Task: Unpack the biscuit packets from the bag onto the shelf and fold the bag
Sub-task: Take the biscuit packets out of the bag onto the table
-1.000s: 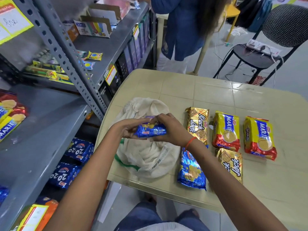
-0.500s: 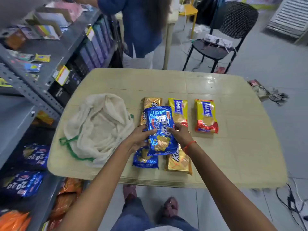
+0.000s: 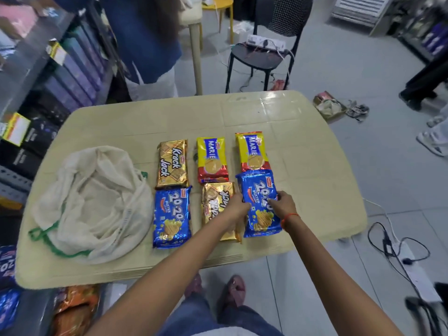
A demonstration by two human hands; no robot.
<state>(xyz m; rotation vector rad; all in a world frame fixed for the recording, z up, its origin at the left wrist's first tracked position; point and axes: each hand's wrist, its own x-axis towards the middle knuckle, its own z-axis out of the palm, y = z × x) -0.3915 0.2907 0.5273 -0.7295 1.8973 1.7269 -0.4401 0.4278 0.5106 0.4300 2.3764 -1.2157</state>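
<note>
The left hand (image 3: 238,206) and right hand (image 3: 282,205) pinched the side edges of a blue 20-20 packet (image 3: 257,186). The packet lay on the table (image 3: 278,112), its top edge over the foot of a Marie packet (image 3: 252,151). The left hand also hid part of a Krack Jack packet (image 3: 213,202). The cloth bag (image 3: 92,202) lay open, well to the left. The shelf (image 3: 29,76) beyond it was blurred and cut off.

Six biscuit packets (image 3: 172,163) in two rows beside crumpled white bag (image 3: 92,202)
</note>
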